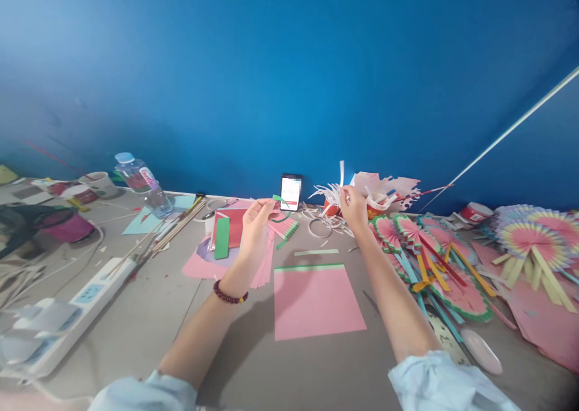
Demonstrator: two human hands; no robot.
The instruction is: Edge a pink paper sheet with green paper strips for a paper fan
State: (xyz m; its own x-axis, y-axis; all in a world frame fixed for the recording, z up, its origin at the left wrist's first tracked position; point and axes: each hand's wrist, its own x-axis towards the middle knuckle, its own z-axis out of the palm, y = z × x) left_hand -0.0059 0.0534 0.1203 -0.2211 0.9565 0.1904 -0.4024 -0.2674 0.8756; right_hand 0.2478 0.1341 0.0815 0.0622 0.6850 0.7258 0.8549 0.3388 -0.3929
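Note:
My left hand (259,221) is raised over the craft pile, its fingers pinched on a thin curled green strip (283,217). My right hand (354,207) pinches a white strip (342,173) that stands upright above a cup stuffed with white paper shreds (332,203). Between my forearms a pink sheet (319,302) lies flat, with a green band along its far edge. Just beyond it rests a pale narrow strip (316,252). A pleated pink and green paper piece (284,230) lies below my left fingertips.
A phone (291,192) leans on the blue wall. A bottle (143,181), wooden sticks (180,225) and a power strip (85,314) are on the left. Folded paper fans (534,236) and a white mouse (482,350) lie right. A tape ring (319,227) sits between my hands.

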